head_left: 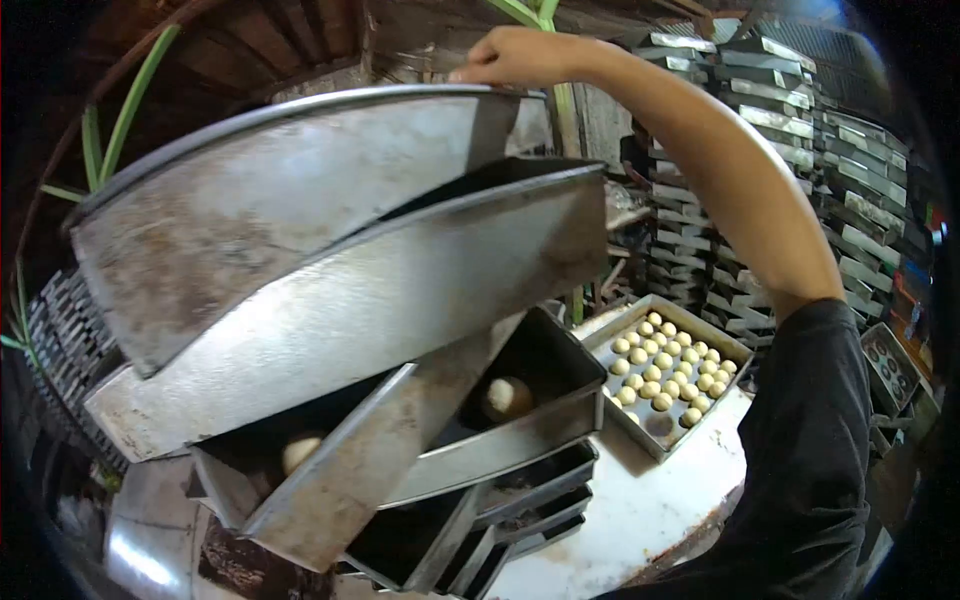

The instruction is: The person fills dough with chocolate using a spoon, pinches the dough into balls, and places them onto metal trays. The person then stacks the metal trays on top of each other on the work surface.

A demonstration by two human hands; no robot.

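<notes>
Head view looks down a crisscross stack of long metal baking tins filling the left and centre of the frame. Only one hand shows, the right hand (515,58), at the top centre, arm reaching up from a dark sleeve at the lower right. Its fingers are curled down over the far upper edge of the topmost tin (270,215), which sits tilted with its dull, scuffed side wall facing the camera; the grip looks like a light hook over the rim, not a full clench. The left hand is out of view, so its state cannot be told. Under the top one lies a second tin (400,290) set crosswise, and below that an open tin (540,395) holding pale dough balls (507,396). At the right centre a shallow tray (610,345) of many small dough balls (665,370) rests on a white table (640,510); stacks of more tins (790,120) rise in the upper right. The top tin looks stiff, thin-walled and fairly light when empty, but long and awkward, with smooth metal that may slip and sharp rims; holding it by the rim near both ends would likely steady it best.
</notes>
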